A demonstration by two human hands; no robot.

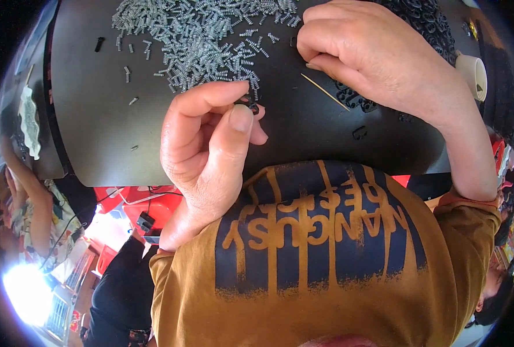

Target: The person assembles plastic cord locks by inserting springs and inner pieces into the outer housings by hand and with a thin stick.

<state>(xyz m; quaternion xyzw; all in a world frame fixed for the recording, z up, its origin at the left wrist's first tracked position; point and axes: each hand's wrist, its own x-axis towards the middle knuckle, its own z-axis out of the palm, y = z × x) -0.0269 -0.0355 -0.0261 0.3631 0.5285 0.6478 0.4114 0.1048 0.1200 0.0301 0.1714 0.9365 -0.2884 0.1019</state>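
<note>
My left hand (pixel 208 136) is raised at the table's near side, thumb and fingers pinched on a small black plastic part (pixel 250 104), mostly hidden by the fingertips. Farther off, to the right, my right hand (pixel 361 49) hangs low over the table with its fingers closed; whatever they hold is hidden from view. A thin wooden toothpick (pixel 325 91) lies just below that hand. Beyond my left hand spreads a heap of small metal springs (pixel 202 40). Under and beside my right wrist are several black plastic clips (pixel 352 97), and one more black clip (pixel 359 133) lies nearer to me.
A larger pile of black parts (pixel 425 26) lies at the far right, near a white round container (pixel 472 76). Loose springs (pixel 127 74) and a small black piece (pixel 99 44) lie on the dark table (pixel 89 115) at left. Other people sit at both sides.
</note>
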